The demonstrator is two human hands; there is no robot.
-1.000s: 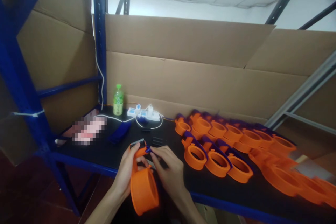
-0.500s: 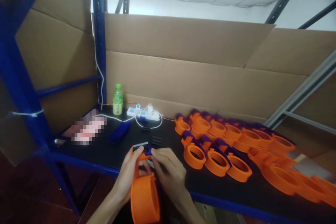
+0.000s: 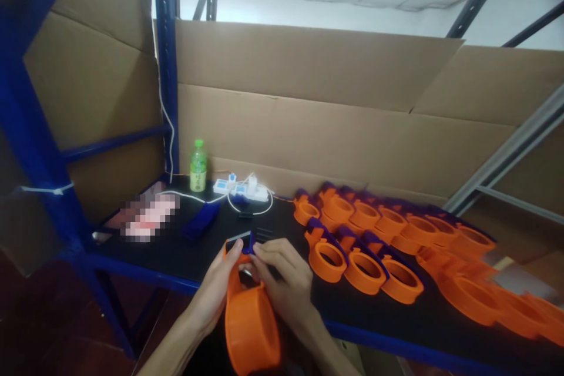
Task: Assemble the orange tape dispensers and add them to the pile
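Note:
An orange tape dispenser [image 3: 251, 329] hangs below my hands, its round hub tilted toward me. My left hand [image 3: 217, 282] is closed around its upper frame, the thumb lying near a toothed metal blade [image 3: 239, 237]. At the head of the dispenser sits a small dark blue part [image 3: 249, 242], pinched by the thumb and fingers of my right hand [image 3: 284, 276]. How that part joins the orange frame is hidden behind my fingers.
Several orange-and-blue dispensers [image 3: 363, 270] stand in rows on the black tabletop [image 3: 176, 258], right. Loose orange bodies [image 3: 476, 299] lie nearer. A green-capped bottle [image 3: 198, 167], white power strip [image 3: 241, 190] and blue curved piece [image 3: 201, 220] lie behind. Cardboard [image 3: 308, 70] walls the back.
The dispenser's hub has swung slightly right and turned, and its head has tipped up a little. Both hands keep their grip on it.

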